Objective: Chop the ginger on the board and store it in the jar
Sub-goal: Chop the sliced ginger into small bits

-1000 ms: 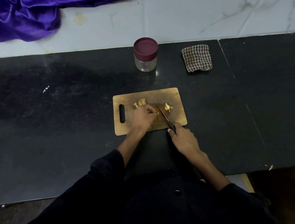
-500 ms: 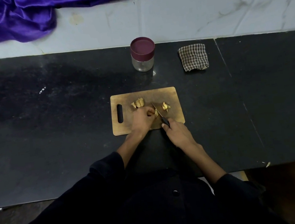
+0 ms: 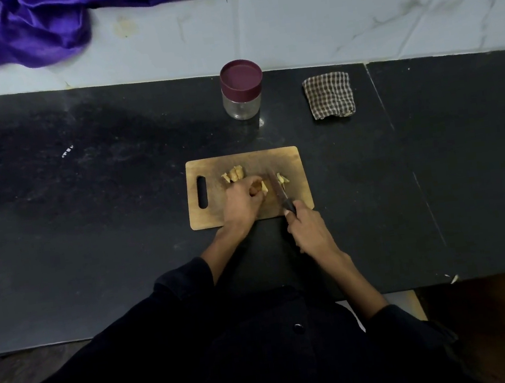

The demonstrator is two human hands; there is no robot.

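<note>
Your left hand (image 3: 243, 199) is curled over a piece of ginger (image 3: 264, 186) near the middle of the wooden chopping board (image 3: 216, 215), pinning it with the fingertips. Your right hand (image 3: 308, 229) is wrapped around the dark handle of the knife (image 3: 277, 187), whose blade lies just to the right of your left fingertips, touching or nearly touching the piece. A small pile of cut ginger (image 3: 283, 178) sits just beyond the blade, and uncut knobs (image 3: 233, 174) lie ahead of your left knuckles.

Ginger like this is probably firm, fibrous and light, and its knobbly shape would let it roll, so hold it low, flat side down, with fingertips tucked back from the edge. Cut faces may be damp and slippery.

The glass jar (image 3: 242, 105) stands well ahead of both hands, its maroon lid (image 3: 240, 76) still on.
</note>
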